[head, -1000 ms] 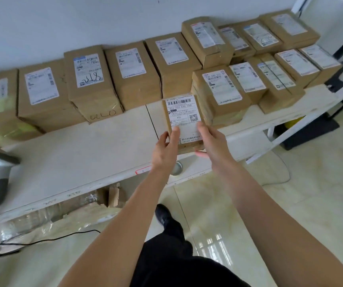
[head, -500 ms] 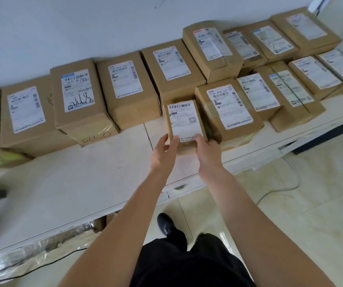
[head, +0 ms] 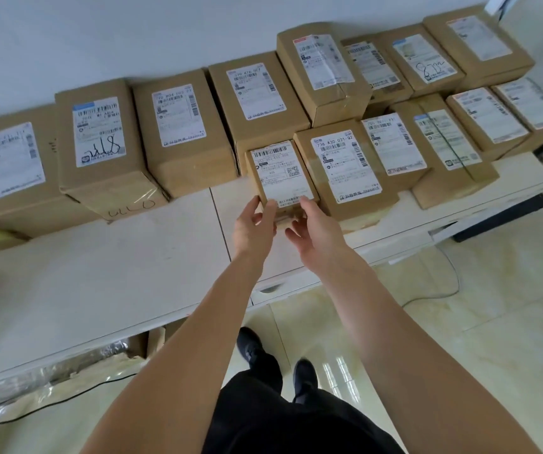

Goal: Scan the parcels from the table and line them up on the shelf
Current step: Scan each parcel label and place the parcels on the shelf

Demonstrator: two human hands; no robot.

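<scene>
Head view: small parcel [head: 281, 178] now sits mid-frame in the row; left hand [head: 253, 222] and right hand [head: 316, 228] fingers loosening, basically placed.

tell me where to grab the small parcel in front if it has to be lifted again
Take the small parcel by its two long side edges near the front end, coming from the front. A bigger box crowds its right side and another box stands behind, so only the front end is free.

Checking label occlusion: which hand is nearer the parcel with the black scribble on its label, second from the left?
Left. The left hand is right of that scribbled parcel; the right hand lies farther right.
</scene>
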